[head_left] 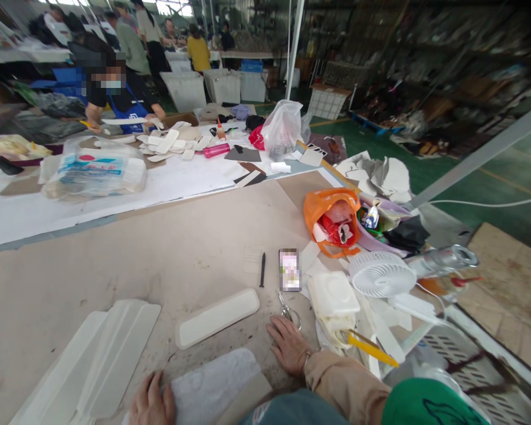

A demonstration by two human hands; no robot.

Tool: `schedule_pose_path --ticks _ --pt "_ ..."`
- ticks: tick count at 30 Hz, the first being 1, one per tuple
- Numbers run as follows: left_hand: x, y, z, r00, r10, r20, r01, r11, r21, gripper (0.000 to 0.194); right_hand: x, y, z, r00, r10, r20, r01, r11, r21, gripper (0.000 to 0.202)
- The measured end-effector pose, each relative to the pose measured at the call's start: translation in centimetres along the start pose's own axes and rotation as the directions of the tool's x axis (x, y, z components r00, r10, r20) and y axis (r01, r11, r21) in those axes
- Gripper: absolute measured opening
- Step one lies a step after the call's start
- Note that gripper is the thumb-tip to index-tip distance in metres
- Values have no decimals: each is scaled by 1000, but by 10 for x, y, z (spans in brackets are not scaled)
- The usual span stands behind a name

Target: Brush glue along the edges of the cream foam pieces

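My right hand (pixel 289 347) lies flat on the brown-covered table (pixel 203 242), fingers spread, its fingertips close to a pair of metal scissors (pixel 285 308). At the bottom edge my left hand (pixel 153 401) rests with its fingers stretched forward, beside a white cloth-like sheet (pixel 216 378) that lies between both hands. Neither hand visibly holds anything. A long off-white pad with rounded ends (pixel 219 319) lies just beyond the sheet. To the left, several pale flat panels (pixel 115 360) overlap in a fan. A dark pen-like tool (pixel 262 270) and a phone (pixel 289 270) lie beyond the scissors.
On the right stand an orange bag (pixel 312 215), a white fan (pixel 376 275), a white plastic container (pixel 334 293) and a yellow-handled cutter (pixel 371 348). Across the table a masked person (pixel 124 100) handles pale strips, near a plastic-wrapped pack (pixel 97 171).
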State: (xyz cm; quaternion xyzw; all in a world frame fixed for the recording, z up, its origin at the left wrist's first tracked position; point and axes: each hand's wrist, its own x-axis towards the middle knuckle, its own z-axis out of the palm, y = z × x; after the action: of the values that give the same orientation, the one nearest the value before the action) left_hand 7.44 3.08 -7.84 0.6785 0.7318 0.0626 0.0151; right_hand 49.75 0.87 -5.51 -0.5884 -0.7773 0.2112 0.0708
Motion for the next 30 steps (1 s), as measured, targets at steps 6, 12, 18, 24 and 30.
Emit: schedule_pose_path --ticks 6,12,18,24,30 --pt "1 5 -7 1000 -12 -1 12 998 -56 54 0 -1 -1 1000 -3 -25 4 1000 19 56" --pt "1 4 -7 1000 10 -22 -10 999 -32 55 0 -2 -2 1000 3 -7 -3 999 34 57" --pt "1 3 -7 1000 27 -12 -27 1000 -4 55 0 -1 -2 1000 9 -8 -8 999 52 57" --pt "2 7 -10 999 36 -32 -37 999 -33 54 1 -4 -8 1000 27 -4 -27 997 66 56" --pt "3 10 -14 1000 -2 7 3 999 -54 53 2 -7 -15 1000 30 -7 -30 997 66 55"
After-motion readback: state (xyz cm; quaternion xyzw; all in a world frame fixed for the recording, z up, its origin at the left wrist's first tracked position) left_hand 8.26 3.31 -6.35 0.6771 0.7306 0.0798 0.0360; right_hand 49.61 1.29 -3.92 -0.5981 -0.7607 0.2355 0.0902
